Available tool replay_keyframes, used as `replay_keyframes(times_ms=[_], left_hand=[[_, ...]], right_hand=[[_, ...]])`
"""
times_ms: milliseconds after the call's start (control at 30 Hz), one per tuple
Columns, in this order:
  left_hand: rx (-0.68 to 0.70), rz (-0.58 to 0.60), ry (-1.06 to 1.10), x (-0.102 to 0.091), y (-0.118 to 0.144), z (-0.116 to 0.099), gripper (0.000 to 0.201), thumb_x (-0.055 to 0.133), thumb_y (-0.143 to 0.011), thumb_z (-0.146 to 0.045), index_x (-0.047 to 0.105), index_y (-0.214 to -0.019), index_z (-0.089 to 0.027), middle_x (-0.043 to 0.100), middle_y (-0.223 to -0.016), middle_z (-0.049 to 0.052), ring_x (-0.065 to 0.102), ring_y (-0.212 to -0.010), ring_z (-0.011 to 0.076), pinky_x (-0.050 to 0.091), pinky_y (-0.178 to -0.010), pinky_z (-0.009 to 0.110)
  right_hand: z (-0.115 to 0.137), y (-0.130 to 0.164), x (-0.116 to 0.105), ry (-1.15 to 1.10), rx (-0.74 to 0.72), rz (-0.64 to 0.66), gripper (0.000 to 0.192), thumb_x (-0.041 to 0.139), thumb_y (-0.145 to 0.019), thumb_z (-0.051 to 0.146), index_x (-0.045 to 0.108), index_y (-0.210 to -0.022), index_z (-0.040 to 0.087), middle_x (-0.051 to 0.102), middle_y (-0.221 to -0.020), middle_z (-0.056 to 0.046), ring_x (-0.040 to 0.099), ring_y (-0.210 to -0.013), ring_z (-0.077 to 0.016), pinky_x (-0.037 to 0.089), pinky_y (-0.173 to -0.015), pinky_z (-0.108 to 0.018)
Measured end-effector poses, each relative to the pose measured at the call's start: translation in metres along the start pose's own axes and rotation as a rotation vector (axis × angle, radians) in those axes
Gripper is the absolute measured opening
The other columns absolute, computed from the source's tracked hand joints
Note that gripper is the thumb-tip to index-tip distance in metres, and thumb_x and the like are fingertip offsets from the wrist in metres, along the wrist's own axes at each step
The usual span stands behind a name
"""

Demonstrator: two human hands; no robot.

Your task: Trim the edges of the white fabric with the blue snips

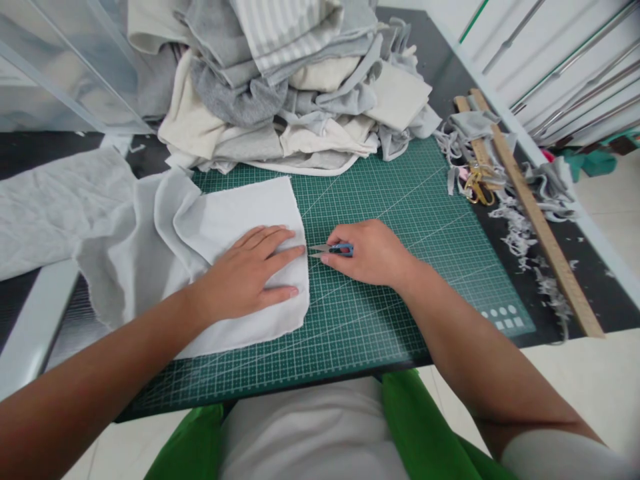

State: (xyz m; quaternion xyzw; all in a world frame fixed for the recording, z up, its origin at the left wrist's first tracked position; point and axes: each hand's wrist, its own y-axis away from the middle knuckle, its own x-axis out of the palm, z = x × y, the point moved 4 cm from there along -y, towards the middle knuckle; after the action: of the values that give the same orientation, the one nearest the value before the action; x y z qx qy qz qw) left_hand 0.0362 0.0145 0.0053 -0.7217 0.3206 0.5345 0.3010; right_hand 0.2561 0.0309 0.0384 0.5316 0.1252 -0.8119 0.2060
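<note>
A white piece of fabric (250, 203) lies on the green cutting mat (370, 333), its right edge slightly frayed. Flat on that fabric rests my left hand (250, 273), fingers spread toward the edge. My right hand (373, 252) grips small blue thread snips (343, 249) between thumb and fingers. The blades are parted, and their tips point left at the fabric's edge, close to my left index fingertip. Whether the tips touch the cloth I cannot tell. To the left, the cloth continues into grey folds (125, 247).
A big heap of grey and cream fabrics (300, 87) stands at the back. On the right lie gold-handled scissors (480, 185), a long wooden ruler (545, 233) and fabric scraps (515, 227). Translucent bins (55, 73) stand at the back left.
</note>
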Motion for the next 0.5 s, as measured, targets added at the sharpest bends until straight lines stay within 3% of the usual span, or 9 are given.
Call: replay_keyframes(times_ms=[233,300,400,500], left_hand=[[0.039,0.003,-0.012,-0.001,-0.009,0.034,0.068,0.061,-0.095,-0.060,0.052,-0.150,-0.021,0.043,-0.161,0.017,0.039,-0.150,0.0376,0.033,-0.124,0.060],[0.033,-0.052,0.028,-0.011,-0.014,0.037,0.063,0.064,-0.093,-0.060,0.060,-0.142,-0.019,0.050,-0.155,0.018,0.046,-0.145,0.0387,0.039,-0.121,0.060],[-0.038,-0.212,0.142,-0.045,-0.015,0.018,0.041,0.058,-0.099,-0.046,0.068,-0.130,-0.021,0.063,-0.141,0.012,0.060,-0.131,0.0294,0.050,-0.115,0.049],[-0.088,-0.344,0.260,-0.085,0.001,-0.022,0.039,0.054,-0.098,-0.033,0.063,-0.136,-0.041,0.072,-0.128,-0.003,0.068,-0.116,0.0230,0.059,-0.102,0.046]], right_hand=[[-0.003,-0.002,-0.002,0.004,0.059,-0.079,0.029,0.068,-0.089,0.045,0.076,-0.098,0.019,0.076,-0.079,-0.002,0.068,-0.074,-0.0189,0.042,-0.070,-0.030],[-0.002,-0.001,-0.003,0.014,0.056,-0.080,0.028,0.067,-0.090,0.045,0.076,-0.097,0.020,0.076,-0.080,-0.002,0.068,-0.075,-0.0194,0.042,-0.071,-0.030],[-0.002,0.000,-0.006,0.017,0.068,-0.111,0.027,0.067,-0.090,0.045,0.075,-0.097,0.020,0.077,-0.081,-0.002,0.068,-0.076,-0.0196,0.041,-0.071,-0.031],[-0.004,0.001,-0.008,0.014,0.089,-0.155,0.029,0.066,-0.090,0.047,0.076,-0.098,0.020,0.078,-0.084,-0.003,0.068,-0.077,-0.0199,0.041,-0.070,-0.031]])
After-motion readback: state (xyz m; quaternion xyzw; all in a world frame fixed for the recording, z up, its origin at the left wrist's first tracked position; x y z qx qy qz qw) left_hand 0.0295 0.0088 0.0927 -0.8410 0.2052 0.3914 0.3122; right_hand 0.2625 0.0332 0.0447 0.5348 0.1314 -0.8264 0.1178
